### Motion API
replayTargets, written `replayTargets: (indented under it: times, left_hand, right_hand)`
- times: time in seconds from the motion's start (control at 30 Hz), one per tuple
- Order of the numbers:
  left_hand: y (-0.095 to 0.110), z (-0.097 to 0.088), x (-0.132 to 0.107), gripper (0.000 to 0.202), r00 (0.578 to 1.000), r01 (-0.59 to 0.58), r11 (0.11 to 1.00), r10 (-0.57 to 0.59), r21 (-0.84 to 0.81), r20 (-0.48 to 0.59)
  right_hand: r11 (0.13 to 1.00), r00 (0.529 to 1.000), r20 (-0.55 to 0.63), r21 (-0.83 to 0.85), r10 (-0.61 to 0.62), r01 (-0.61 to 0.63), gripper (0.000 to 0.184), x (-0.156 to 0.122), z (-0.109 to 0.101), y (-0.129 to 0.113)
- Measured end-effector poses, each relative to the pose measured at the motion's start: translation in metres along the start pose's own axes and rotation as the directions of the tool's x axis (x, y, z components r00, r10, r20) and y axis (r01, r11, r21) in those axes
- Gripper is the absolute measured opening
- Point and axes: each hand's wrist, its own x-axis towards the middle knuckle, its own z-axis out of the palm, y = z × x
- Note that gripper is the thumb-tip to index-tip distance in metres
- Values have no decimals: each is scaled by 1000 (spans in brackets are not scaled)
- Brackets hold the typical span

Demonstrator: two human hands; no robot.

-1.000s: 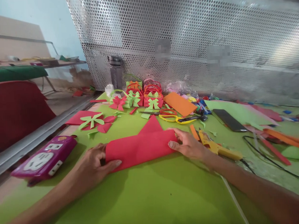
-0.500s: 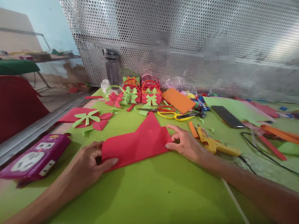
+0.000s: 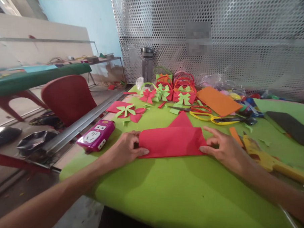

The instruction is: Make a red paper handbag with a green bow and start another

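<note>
A folded sheet of red paper (image 3: pixel 170 141) lies across the green table, its long straight edge toward me and a pointed flap rising at the back. My left hand (image 3: pixel 127 147) pinches its left end, thumb on top and fingers mostly hidden behind. At the right end, my right hand (image 3: pixel 222 144) grips the lower corner between thumb and fingers, with the index finger raised along the side. Just beyond the paper are red-handled scissors (image 3: pixel 201 109) and yellow-handled scissors (image 3: pixel 205 118).
A purple power socket block (image 3: pixel 96 135) sits at the left edge. To the right are a yellow glue gun (image 3: pixel 267 157) and a black phone (image 3: pixel 290 126). Small paper baskets with bows (image 3: pixel 183 95), orange paper (image 3: pixel 218 101) and a bottle (image 3: pixel 147 65) stand or lie at the back.
The camera view has turned left, so everything sits further right. The red paper's front edge has gone from slanted to level, and its front panel now covers more of the pointed flap.
</note>
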Motion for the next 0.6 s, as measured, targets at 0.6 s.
replayTargets:
  times: [0.6]
  left_hand:
    - [-2, -3, -2, 28, 999, -6, 1000, 6, -16, 50]
  right_hand:
    - [1000, 1000, 0, -20, -16, 16, 78, -1, 0, 1]
